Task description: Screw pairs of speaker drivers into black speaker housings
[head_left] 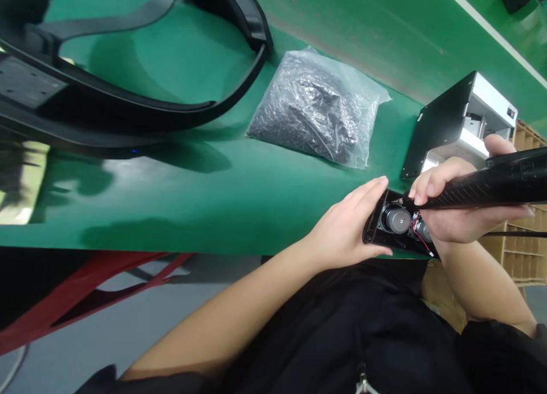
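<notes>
My right hand (455, 203) is wrapped round a black electric screwdriver (504, 180), which lies nearly level. Its bit points left and reaches the upper edge of a round grey speaker driver (396, 219). That driver sits in a long black speaker housing (372, 228) at the table's front edge. My left hand (348, 226) grips the left end of the housing, thumb on the near side and fingers on the far side. A second driver (423, 230) with red and black wires and a small white plug is partly covered by my right hand.
A clear plastic bag (318, 106) of small dark parts lies on the green table (171, 194). Beyond my right hand stands a black and silver device (453, 123). A large black headband-like frame (171, 112) is at the left. Cardboard dividers (519, 251) are at the right.
</notes>
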Action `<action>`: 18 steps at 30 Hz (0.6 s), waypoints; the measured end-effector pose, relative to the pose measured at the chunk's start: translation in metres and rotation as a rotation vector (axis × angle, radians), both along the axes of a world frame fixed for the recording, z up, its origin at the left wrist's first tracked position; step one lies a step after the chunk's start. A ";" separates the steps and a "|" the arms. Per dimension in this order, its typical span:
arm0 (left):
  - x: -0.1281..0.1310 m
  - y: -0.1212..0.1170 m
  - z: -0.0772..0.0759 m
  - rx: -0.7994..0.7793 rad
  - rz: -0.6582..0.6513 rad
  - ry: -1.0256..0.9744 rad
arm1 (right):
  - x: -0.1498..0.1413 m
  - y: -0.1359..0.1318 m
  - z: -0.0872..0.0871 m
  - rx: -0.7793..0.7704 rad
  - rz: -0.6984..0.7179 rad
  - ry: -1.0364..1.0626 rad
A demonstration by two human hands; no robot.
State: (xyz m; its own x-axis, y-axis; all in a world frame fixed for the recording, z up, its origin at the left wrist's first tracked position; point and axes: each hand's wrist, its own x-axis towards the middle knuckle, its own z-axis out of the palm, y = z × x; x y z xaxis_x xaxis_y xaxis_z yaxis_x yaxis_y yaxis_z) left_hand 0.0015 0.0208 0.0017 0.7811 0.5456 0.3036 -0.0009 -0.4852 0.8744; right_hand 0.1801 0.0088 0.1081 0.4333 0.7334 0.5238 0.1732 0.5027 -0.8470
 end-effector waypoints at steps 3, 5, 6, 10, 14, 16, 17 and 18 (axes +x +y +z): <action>0.000 0.000 0.000 -0.007 -0.004 0.004 | 0.001 0.000 0.001 0.000 0.020 -0.054; 0.000 0.001 0.000 -0.006 -0.008 0.012 | 0.001 0.000 0.001 -0.001 0.011 -0.082; 0.000 0.001 0.000 -0.007 -0.010 0.016 | 0.000 0.001 0.001 0.001 -0.001 -0.086; 0.001 0.001 -0.001 -0.005 -0.013 0.005 | -0.002 0.001 0.003 0.020 -0.046 -0.066; 0.001 -0.001 -0.001 -0.001 0.000 0.000 | -0.002 -0.001 0.005 0.036 -0.005 -0.033; 0.001 -0.001 -0.001 -0.011 0.001 0.008 | -0.002 -0.001 0.005 0.035 -0.003 -0.019; 0.001 -0.001 -0.001 -0.014 0.000 0.009 | -0.002 -0.001 0.004 0.036 -0.009 -0.013; 0.001 -0.001 -0.001 -0.014 -0.003 0.008 | -0.002 0.000 0.004 0.041 -0.012 -0.012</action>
